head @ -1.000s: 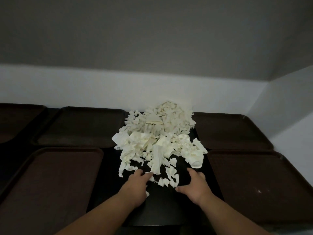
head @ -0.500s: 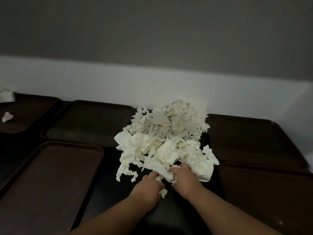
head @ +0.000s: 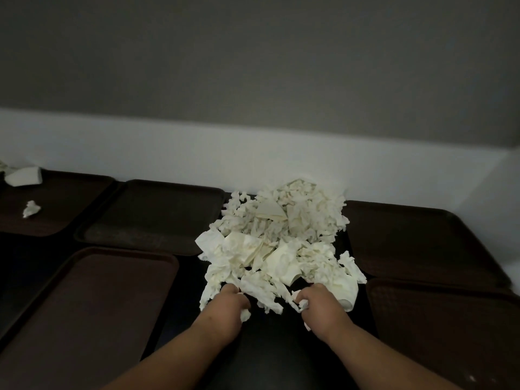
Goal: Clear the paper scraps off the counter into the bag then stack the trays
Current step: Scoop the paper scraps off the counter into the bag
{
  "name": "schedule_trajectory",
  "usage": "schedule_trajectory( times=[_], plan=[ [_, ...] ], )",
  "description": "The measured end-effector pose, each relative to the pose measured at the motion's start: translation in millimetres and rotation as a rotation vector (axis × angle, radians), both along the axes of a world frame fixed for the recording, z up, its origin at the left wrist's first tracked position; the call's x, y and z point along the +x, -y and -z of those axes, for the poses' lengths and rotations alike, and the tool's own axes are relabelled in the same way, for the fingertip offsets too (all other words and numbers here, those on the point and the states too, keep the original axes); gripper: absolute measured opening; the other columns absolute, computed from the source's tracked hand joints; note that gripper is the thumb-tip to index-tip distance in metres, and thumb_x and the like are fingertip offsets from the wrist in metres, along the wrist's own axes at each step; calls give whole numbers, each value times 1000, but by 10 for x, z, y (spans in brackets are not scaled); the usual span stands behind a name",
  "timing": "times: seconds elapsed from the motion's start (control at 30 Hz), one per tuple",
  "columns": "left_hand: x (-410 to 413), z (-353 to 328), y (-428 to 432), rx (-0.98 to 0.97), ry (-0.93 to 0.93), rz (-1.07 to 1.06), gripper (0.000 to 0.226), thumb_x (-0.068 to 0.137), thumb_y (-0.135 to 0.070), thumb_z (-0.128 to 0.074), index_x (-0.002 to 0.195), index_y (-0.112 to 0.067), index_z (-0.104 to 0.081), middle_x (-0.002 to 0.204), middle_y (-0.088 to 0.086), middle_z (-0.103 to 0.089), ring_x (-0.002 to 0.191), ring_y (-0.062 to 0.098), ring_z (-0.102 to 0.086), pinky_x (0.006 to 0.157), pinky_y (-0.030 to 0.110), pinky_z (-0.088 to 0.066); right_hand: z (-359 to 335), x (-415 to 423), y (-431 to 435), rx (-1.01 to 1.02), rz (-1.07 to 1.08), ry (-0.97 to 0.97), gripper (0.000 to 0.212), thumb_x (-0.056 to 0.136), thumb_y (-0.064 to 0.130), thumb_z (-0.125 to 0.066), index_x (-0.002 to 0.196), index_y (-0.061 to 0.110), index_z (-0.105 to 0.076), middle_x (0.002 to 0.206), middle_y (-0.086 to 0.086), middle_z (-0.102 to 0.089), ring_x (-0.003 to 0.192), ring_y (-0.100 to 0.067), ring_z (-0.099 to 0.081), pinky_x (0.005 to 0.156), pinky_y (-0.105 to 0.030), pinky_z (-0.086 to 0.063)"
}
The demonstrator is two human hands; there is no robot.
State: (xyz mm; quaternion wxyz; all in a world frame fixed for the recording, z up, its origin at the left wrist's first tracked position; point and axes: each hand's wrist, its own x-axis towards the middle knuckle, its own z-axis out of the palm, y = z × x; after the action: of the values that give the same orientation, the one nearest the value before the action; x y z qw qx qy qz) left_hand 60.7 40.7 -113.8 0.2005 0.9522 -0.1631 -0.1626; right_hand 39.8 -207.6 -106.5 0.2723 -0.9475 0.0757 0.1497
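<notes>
Close together before, left hand [head: 229,302] and right hand [head: 320,308] now sit apart, each fist clutching crumpled, ragged paper scraps [head: 278,243].

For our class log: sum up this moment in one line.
left hand: grips scraps; right hand: grips scraps; pile: on counter; trays: unstacked; bag: unseen

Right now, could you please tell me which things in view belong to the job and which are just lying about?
Job: paper scraps on black counter; stray scrap on far-left tray; near-left tray; left hand and right hand, both gripping scraps.
Lying about: only the wall behind. No bag in view.
</notes>
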Motion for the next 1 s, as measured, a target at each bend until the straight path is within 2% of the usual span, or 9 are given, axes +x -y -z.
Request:
schedule_trajectory(
  times=[0.13,0.27,0.43,0.57,0.7,0.83,0.9,1.0],
  plan=[
    [7,-102,-99,-53,61,13,26,93,-28,-63,119,-33,-67,125,-9,-40,107,11,-54,92,20,-47,-55,-224,-43,60,125,64,35,88,-2,-53,109,22,-69,114,5,-43,83,-9,-55,55,-7,-45],
    [-64,-131,-162,-125,81,62,34,92,-15,-60,120,-32,-68,125,-10,-41,110,9,-53,92,12,-40,-139,-527,-89,136,289,118,33,87,-1,-54,104,23,-68,110,3,-48,73,-7,-58,51,-6,-45],
    [-341,-104,-58,-253,42,181,30,90,-10,-61,113,-27,-72,120,-8,-44,107,3,-48,85,-4,-25,-140,-1092,-153,210,473,171,34,83,-3,-53,91,28,-67,110,5,-49,76,-10,-65,52,-12,-49],
    [-587,-62,157,-294,5,293,32,90,-11,-63,114,-30,-73,124,-8,-46,113,4,-50,93,0,-27,-118,-1632,-58,197,599,174,35,84,-3,-54,94,29,-67,113,3,-50,80,-8,-63,53,-9,-48],
    [-853,-87,494,-362,-38,358,30,90,-10,-64,111,-28,-73,125,-7,-46,112,5,-51,90,-1,-27,-161,-2126,235,166,756,182,36,85,0,-58,105,27,-70,118,2,-50,87,-10,-61,55,-5,-43],
    [-1100,-166,863,-370,-68,465,31,90,-9,-63,112,-28,-73,128,-7,-45,114,4,-50,97,5,-30,-264,-2590,593,193,954,254,31,80,1,-63,101,23,-73,112,-4,-57,77,-4,-59,52,-2,-42],
    [-1219,-198,1061,-384,-74,500,30,90,-10,-64,112,-28,-72,127,-9,-44,111,2,-51,94,2,-31,-284,-2837,777,206,1039,276,27,80,3,-65,94,25,-72,107,-8,-61,75,-9,-61,53,-9,-45],
    [-1407,-203,1381,-380,-84,540,29,89,-11,-65,112,-28,-71,125,-10,-44,106,-1,-51,89,-1,-32,-240,-3224,1030,170,1104,252,24,85,3,-64,97,22,-70,99,-6,-60,67,-7,-56,45,-9,-37]
  ],
)
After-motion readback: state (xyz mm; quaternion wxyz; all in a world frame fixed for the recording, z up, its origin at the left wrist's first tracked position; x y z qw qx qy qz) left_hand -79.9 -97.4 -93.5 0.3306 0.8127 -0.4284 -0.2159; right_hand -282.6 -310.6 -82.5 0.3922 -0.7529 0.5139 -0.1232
